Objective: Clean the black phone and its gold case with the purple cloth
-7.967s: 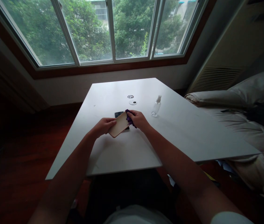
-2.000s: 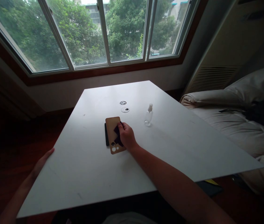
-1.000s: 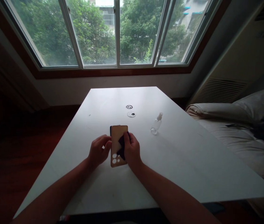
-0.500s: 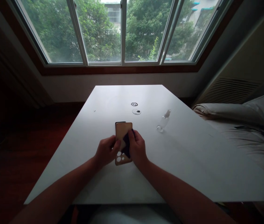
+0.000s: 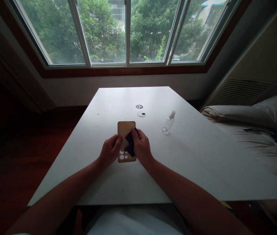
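Note:
A tan phone case (image 5: 123, 129) with round camera holes at its lower end is held upright over the table's near half. My left hand (image 5: 110, 148) grips its left edge, thumb lying on the face. On the other side, my right hand (image 5: 142, 145) is closed with its thumb on a dark purple cloth (image 5: 129, 143), which lies against the case's face. The right fingers go behind the case's edge and are partly hidden.
The white table (image 5: 99, 186) bears a clear spray bottle (image 5: 169, 123) at the right. Farther back lie two small round items (image 5: 141, 114). A bed-like surface with pale fabric (image 5: 253, 140) adjoins on the right, and a window (image 5: 127, 36) is beyond the table.
The case has tilted and straightened, so the dark edge that showed behind its top left no longer shows. Both hands appear slightly higher and farther left, and the whole view has shifted a little.

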Action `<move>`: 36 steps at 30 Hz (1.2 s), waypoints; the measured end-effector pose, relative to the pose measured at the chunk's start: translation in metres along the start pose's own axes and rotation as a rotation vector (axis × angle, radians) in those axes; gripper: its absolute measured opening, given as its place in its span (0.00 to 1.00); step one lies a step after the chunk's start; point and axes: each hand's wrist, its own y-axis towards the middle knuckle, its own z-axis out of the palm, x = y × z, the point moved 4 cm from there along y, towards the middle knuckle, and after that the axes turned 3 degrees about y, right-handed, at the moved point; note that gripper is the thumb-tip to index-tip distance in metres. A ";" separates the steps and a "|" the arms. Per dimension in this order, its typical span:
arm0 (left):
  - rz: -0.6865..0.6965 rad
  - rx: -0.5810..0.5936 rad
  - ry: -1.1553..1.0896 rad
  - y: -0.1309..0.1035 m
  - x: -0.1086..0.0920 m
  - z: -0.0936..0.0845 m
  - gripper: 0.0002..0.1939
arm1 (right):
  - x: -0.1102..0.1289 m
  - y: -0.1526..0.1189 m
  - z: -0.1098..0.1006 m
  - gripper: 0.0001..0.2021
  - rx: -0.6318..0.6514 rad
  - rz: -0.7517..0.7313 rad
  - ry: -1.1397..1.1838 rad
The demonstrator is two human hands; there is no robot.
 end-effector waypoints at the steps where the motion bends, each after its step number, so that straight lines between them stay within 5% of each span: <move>1: -0.001 -0.006 -0.001 0.000 0.000 0.001 0.19 | 0.000 0.000 0.000 0.20 0.003 -0.009 -0.015; 21: 0.111 -0.057 0.093 -0.019 -0.003 0.010 0.19 | 0.006 -0.004 -0.006 0.19 0.039 -0.196 -0.199; 36: 0.064 -0.059 0.077 -0.014 0.002 0.005 0.16 | -0.007 -0.003 -0.002 0.20 0.080 -0.167 -0.215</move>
